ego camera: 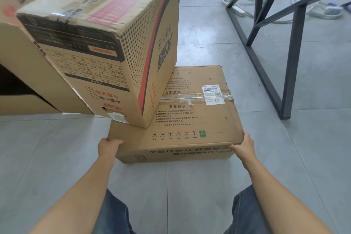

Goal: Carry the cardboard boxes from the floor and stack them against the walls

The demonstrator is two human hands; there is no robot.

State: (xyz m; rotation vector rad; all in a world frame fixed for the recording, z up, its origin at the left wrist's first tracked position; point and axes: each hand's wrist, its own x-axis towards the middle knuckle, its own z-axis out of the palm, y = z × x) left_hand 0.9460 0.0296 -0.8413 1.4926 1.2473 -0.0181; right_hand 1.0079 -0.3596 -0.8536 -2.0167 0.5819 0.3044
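A flat cardboard box [191, 119] with tape and a white label lies on the grey tiled floor in front of me. My left hand [108, 147] grips its near left corner, fingers curled over the top edge. My right hand [244, 146] holds its near right corner, thumb on top. A taller box [106, 43] with black and red print and a dotted pattern leans tilted, its lower corner resting on the flat box's left part.
Another cardboard box [34, 81] with a dark opening stands at the left, behind the tilted one. A black metal table frame [292, 47] stands at the right. White cables and power strips [237, 8] lie on the floor beyond it. My knees show below.
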